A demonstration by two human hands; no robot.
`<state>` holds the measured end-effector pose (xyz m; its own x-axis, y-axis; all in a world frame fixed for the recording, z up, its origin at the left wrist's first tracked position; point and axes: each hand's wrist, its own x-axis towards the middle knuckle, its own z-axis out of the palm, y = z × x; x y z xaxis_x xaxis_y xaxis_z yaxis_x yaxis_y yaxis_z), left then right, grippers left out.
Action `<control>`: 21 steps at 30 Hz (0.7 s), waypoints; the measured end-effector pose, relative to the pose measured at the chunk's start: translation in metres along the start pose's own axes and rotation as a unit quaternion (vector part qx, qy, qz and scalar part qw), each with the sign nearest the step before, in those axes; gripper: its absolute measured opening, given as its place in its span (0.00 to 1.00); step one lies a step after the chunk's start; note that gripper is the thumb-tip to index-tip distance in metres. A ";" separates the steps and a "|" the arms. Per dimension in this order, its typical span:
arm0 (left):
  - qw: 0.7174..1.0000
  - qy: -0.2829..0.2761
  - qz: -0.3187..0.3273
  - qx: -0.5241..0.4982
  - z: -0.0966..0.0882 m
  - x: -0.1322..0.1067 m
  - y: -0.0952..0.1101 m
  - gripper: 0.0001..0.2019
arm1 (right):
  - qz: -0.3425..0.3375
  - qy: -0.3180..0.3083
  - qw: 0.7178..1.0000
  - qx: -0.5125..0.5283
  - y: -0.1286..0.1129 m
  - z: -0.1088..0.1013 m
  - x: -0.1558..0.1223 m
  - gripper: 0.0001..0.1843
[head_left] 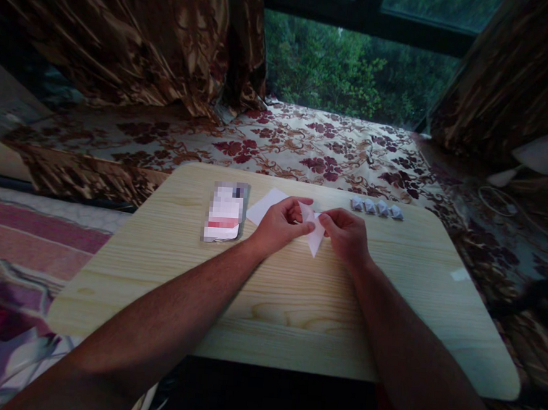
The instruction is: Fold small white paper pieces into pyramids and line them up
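Observation:
Both my hands meet over the far middle of a light wooden table (pixel 296 305). Between them is a small piece of white paper (pixel 315 235), folded to a point that hangs downward. My left hand (pixel 279 225) pinches its upper left part with thumb and fingers closed. My right hand (pixel 346 233) grips its right edge, fingers curled. A flat white paper sheet (pixel 265 206) lies on the table just behind my left hand.
A phone (pixel 224 213) lies left of the hands. Several small folded paper pieces (pixel 376 207) sit in a row at the table's far right. A floral bedspread (pixel 305 142), curtains and a window lie beyond; a small white scrap (pixel 460 274) rests near the right edge.

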<state>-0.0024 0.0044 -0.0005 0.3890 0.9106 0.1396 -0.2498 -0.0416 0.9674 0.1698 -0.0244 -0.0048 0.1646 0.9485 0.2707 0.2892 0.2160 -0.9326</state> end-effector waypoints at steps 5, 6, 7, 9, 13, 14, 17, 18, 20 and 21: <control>0.998 0.026 0.006 0.063 0.001 0.000 0.001 0.26 | -0.008 0.009 0.999 -0.035 0.003 0.000 0.000 0.13; 0.996 0.028 0.007 0.081 0.000 0.000 -0.001 0.26 | -0.017 0.011 0.999 -0.048 0.003 0.000 -0.001 0.12; 0.995 0.028 0.009 0.100 -0.001 0.000 -0.002 0.26 | -0.028 0.012 0.998 -0.063 0.003 0.001 -0.001 0.12; 0.989 0.025 0.019 0.142 -0.002 0.000 -0.006 0.25 | -0.050 0.009 0.995 -0.090 0.001 0.001 -0.002 0.10; 0.973 0.031 0.050 0.222 -0.005 -0.001 -0.010 0.19 | -0.080 -0.018 0.988 -0.127 -0.001 0.002 -0.005 0.08; 0.970 0.035 0.054 0.235 -0.005 -0.001 -0.010 0.17 | -0.090 -0.024 0.986 -0.137 -0.002 0.002 -0.005 0.08; 0.964 0.046 0.055 0.255 -0.006 0.000 -0.010 0.15 | -0.122 -0.033 0.978 -0.166 -0.002 0.002 -0.006 0.09; 0.964 0.048 0.056 0.257 -0.006 0.000 -0.010 0.14 | -0.131 -0.032 0.976 -0.172 -0.002 0.002 -0.006 0.09; 0.963 0.047 0.063 0.259 -0.005 0.000 -0.010 0.14 | -0.143 -0.026 0.973 -0.179 -0.002 0.002 -0.006 0.08; 0.962 0.045 0.067 0.260 -0.005 0.000 -0.010 0.13 | -0.148 -0.023 0.972 -0.181 -0.002 0.002 -0.006 0.07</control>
<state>-0.0044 0.0065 -0.0109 0.2992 0.9141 0.2737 0.1953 -0.3395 0.9201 0.1667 -0.0301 -0.0051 -0.0152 0.8684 0.4955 0.6315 0.3926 -0.6687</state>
